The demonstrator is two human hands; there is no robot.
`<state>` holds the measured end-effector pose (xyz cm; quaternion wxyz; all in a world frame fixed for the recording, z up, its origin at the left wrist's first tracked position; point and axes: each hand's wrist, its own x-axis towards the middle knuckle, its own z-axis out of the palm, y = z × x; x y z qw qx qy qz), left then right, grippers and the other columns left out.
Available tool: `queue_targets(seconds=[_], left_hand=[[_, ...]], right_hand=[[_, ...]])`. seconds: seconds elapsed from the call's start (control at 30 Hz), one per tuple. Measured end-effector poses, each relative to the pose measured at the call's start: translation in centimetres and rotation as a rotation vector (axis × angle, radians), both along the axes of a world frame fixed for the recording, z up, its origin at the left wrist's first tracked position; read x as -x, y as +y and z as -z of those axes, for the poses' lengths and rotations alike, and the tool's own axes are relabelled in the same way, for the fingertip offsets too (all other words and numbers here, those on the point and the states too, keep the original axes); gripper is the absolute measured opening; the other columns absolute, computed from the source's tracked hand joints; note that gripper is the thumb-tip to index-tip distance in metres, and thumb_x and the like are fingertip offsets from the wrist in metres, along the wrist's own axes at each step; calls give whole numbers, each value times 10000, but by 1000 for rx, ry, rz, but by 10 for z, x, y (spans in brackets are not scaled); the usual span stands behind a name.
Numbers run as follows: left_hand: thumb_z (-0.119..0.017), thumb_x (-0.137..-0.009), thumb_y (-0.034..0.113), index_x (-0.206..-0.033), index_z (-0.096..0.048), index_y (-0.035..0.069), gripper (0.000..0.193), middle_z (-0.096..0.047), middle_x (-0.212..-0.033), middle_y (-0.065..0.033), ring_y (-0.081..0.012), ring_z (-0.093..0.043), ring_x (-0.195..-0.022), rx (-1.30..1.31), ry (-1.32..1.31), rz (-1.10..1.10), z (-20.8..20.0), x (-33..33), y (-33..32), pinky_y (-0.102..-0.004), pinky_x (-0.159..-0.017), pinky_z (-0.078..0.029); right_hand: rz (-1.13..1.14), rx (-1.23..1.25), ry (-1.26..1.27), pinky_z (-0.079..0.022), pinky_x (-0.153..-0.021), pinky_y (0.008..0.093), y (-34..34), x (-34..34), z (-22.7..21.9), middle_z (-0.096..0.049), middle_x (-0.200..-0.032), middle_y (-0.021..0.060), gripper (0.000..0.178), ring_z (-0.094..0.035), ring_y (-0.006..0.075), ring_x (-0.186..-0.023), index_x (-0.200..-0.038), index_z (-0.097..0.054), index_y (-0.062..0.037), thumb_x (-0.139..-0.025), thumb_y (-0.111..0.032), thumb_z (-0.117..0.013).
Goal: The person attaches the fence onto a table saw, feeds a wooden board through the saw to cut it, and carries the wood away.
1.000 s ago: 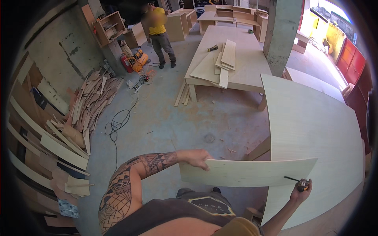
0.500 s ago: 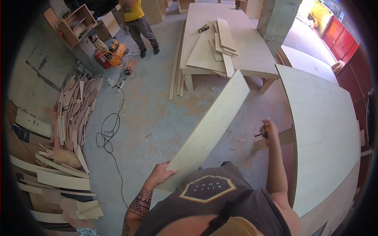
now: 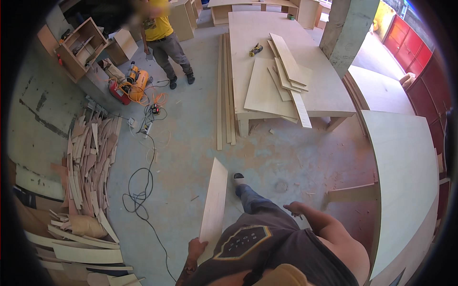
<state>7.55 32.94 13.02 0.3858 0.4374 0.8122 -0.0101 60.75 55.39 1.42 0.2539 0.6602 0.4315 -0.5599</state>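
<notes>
My left hand (image 3: pixel 196 248) is closed round the near end of a long, narrow plywood board (image 3: pixel 214 200). The pale strip hangs tilted at my left side, its far end pointing ahead over the floor. Low in front of my right hip is my right hand (image 3: pixel 295 208), its fingers curled. A small dark part of a hand tool (image 3: pixel 300 217) shows under them; the rest is hidden by the hand. Half a second ago this tool looked orange and black, but its kind is unclear.
Ahead stands a big wooden worktable (image 3: pixel 329 95) with stacked plywood pieces (image 3: pixel 288 62) and a power tool (image 3: pixel 256 50). Large sheets (image 3: pixel 405 176) lie at the right. A black cable (image 3: pixel 143 190), scrap strips (image 3: pixel 90 162), an orange compressor (image 3: pixel 138 83) and a person (image 3: pixel 164 43) are at the left.
The board has swung left and its far end has dropped. My right hand has come inward from the right, toward my body. One leg now reaches forward, and the worktable appears lower in view.
</notes>
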Motion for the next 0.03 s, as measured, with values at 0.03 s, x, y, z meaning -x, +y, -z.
queue_targets(seconds=[0.03], left_hand=[[-791, -856, 350, -1109, -774, 2, 431, -771, -1056, -247, -429, -742, -1026, -6, 12, 16, -2, 46, 25, -500, -927, -580]], right_hand=[[-128, -23, -58, -591, -813, 481, 25, 3, 6, -780, -1006, 205, 760, -756, 348, -873, -1103, -761, 40, -1016, -675, -519]])
